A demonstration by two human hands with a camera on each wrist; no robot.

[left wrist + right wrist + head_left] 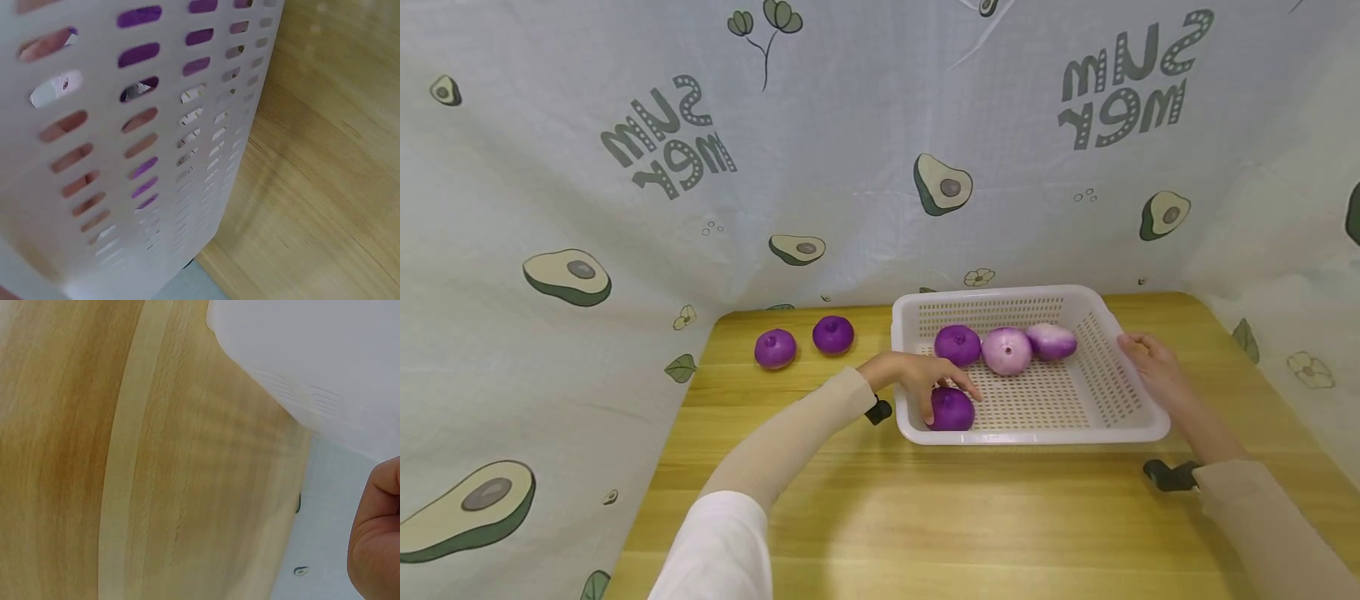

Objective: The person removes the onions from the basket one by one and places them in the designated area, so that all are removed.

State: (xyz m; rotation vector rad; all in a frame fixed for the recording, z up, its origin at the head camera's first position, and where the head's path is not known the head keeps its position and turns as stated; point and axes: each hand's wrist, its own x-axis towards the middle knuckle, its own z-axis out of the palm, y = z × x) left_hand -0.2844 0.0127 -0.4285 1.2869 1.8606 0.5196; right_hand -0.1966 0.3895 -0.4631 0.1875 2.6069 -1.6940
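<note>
A white plastic basket (1037, 437) with slotted walls stands on the table. My left hand (917, 375) reaches over its left rim and arches round a purple onion (953, 412) in the near left corner, thumb at one side and fingers over the other. Along the far side inside lie another purple onion (957, 345), a pale pink-white onion (1007, 351) and a white-and-purple onion (1051, 342). At the right rim, my right hand (1153, 367) grips the basket. The left wrist view shows the slotted wall (169, 112) with purple behind it.
Two more purple onions (776, 348) (833, 335) sit on the wooden table (925, 517) left of the basket. A pale cloth (850, 150) printed with avocados hangs behind the table and at its sides.
</note>
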